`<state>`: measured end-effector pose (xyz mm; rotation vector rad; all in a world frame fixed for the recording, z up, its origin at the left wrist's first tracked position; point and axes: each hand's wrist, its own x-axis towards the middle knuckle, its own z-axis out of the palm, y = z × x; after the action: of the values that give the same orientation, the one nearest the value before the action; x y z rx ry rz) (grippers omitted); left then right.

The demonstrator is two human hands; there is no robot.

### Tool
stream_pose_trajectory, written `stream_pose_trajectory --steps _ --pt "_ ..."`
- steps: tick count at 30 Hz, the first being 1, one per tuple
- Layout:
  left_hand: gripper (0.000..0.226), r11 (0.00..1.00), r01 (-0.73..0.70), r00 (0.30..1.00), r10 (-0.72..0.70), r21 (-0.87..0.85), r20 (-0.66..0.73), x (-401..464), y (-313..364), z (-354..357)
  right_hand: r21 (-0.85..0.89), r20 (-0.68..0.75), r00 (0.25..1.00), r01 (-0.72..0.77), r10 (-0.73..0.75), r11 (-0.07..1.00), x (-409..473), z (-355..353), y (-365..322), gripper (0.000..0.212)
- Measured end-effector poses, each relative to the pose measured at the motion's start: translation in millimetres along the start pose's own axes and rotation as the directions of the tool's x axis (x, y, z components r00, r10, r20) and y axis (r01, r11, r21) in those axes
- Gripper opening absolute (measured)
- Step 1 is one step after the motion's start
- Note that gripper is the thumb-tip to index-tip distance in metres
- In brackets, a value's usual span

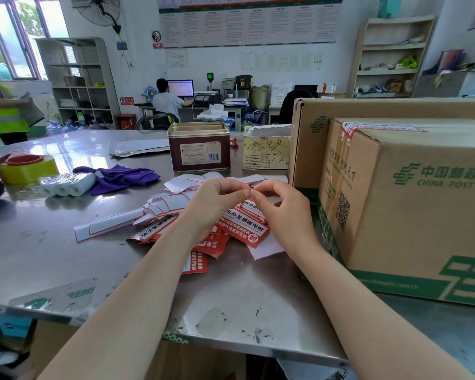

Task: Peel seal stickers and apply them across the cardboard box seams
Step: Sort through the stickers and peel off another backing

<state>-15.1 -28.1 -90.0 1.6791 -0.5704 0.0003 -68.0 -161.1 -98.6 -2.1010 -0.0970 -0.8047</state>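
Both hands meet above the steel table [66,259], fingertips pinched together on the top corner of a seal sticker [243,224]. The left hand [217,204] and right hand [283,212] each hold a narrow pinch on that corner. The sticker is red with white panels and bold characters, hanging down over a loose heap of stickers [203,248] and white backing strips [159,207]. At three o'clock from the hands stands the cardboard box [412,204], brown with green print, a red-and-white seal [351,130] already across its top edge.
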Motion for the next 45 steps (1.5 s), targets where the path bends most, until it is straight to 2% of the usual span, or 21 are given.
stream_pose_trajectory --steps 10,16,19,22,25,27,30,33,36,38,42,45 --pt "0.007 0.999 -0.007 0.999 0.006 0.031 0.035 0.2 -0.5 1.4 0.083 -0.027 0.999 -0.018 0.020 0.996 -0.3 -1.4 0.5 0.019" --pt "0.003 0.991 0.027 0.992 -0.010 -0.128 0.128 1.1 -0.7 -0.6 0.160 -0.050 0.997 -0.045 0.054 0.986 -0.1 -2.5 1.3 0.009" --pt "0.011 0.969 0.065 0.980 -0.017 -0.238 0.196 -0.4 3.5 1.1 0.175 -0.047 0.997 -0.055 0.065 0.983 0.2 -2.0 2.5 0.010" --pt "0.010 0.969 0.082 0.978 -0.034 -0.232 0.206 -0.5 3.0 2.7 0.207 -0.051 0.996 -0.061 0.073 0.976 0.4 -1.9 2.2 0.011" --pt "0.004 0.983 0.076 0.983 -0.046 -0.165 0.180 -0.5 0.4 3.9 0.227 -0.043 0.997 -0.059 0.070 0.972 -0.2 -2.4 0.7 0.011" --pt "0.003 0.979 0.092 0.982 -0.059 -0.180 0.181 -0.9 0.5 3.7 0.214 -0.040 0.997 -0.055 0.065 0.975 -0.2 -1.9 0.8 0.011" --pt "0.016 0.962 0.143 0.981 -0.108 -0.231 0.161 -1.7 4.0 5.1 0.170 -0.045 0.996 -0.072 0.081 0.983 1.1 -0.7 3.5 0.019" --pt "0.018 0.946 0.194 0.981 -0.181 -0.259 0.076 -0.4 5.8 6.2 0.133 -0.043 0.994 -0.093 0.099 0.987 2.1 -0.4 5.3 0.025" --pt "0.013 0.941 0.208 0.975 -0.221 -0.267 -0.020 1.6 5.7 4.9 0.156 -0.017 0.991 -0.132 0.136 0.979 1.9 -0.4 5.0 0.020" --pt "0.011 0.946 0.190 0.974 -0.215 -0.264 -0.069 1.9 5.3 4.3 0.168 0.003 0.990 -0.141 0.142 0.976 1.8 0.0 4.6 0.014" --pt "0.014 0.973 0.118 0.972 -0.154 -0.200 -0.179 0.8 3.6 1.8 0.162 0.026 0.993 -0.120 0.117 0.979 2.1 1.7 5.2 0.016" --pt "0.019 0.991 0.058 0.983 -0.078 -0.118 -0.167 -0.9 3.1 0.0 0.176 0.042 0.993 -0.112 0.106 0.978 2.1 2.2 4.2 0.019"
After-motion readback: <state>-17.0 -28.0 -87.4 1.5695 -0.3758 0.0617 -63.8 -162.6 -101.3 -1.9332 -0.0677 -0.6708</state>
